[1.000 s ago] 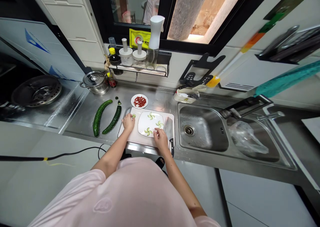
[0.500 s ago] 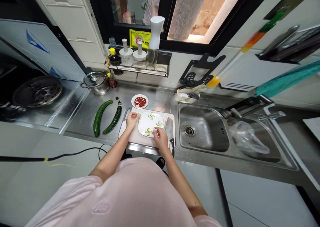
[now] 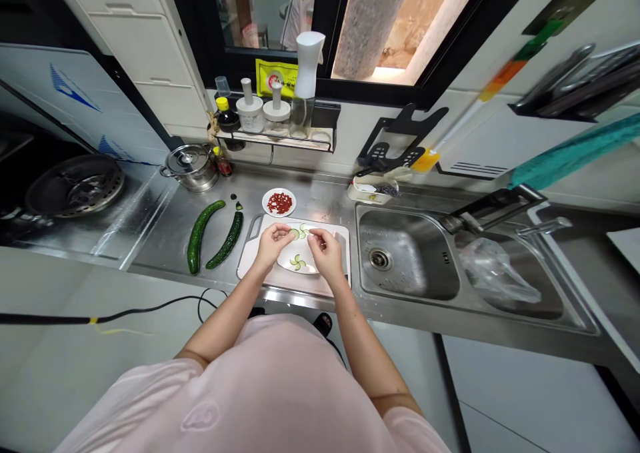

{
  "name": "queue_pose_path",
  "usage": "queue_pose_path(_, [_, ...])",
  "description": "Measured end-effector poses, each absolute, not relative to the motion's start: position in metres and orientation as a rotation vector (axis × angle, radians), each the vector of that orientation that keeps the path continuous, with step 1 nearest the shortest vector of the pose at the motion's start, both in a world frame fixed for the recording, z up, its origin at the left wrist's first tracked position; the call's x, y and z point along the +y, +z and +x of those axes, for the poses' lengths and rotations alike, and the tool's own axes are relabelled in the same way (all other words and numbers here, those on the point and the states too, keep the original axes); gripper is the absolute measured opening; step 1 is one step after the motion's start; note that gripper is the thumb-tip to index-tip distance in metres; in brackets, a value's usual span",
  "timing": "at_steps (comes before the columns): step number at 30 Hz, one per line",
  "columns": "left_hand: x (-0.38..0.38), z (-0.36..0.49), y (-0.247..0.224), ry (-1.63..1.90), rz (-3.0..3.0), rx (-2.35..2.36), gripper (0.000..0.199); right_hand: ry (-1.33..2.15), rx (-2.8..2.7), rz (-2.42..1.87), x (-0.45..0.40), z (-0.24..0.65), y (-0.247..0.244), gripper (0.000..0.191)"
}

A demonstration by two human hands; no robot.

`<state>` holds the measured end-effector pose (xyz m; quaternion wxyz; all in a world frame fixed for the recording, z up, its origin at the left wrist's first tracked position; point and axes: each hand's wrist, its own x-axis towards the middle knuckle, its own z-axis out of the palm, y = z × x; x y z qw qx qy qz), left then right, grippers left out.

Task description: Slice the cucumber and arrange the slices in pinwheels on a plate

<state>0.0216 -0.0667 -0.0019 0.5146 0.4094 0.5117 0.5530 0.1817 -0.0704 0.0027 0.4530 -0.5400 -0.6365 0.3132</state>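
Plate (image 3: 296, 264) — half-hidden by hands (image 3: 273, 245) (image 3: 326, 253)

No words can be read: the yellow packet (image 3: 274, 78) and the mark on the pink shirt (image 3: 200, 416) are too blurred.

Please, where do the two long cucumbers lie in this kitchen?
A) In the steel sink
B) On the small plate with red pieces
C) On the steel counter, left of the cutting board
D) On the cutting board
C. One cucumber and the other cucumber lie on the steel counter, left of the cutting board.
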Motion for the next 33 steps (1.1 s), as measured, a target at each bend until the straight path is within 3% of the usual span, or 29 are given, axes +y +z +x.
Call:
queue_pose_path(15, [-0.077,0.029,0.013,1.189,1.136,1.122,0.029,1.134,-1.533,-1.169,-0.067,0.18,0.015,0.024])
queue_pose_path(22, [-0.077,0.03,0.016,1.225,0.933,1.16,0.032,1.075,-1.439,-1.181,-0.064,0.182,0.023,0.025])
queue_pose_path(33, [-0.08,0.033,0.03,0.848,0.453,0.913,0.037,0.999,-1.443,-1.131,-0.064,0.182,0.03,0.023])
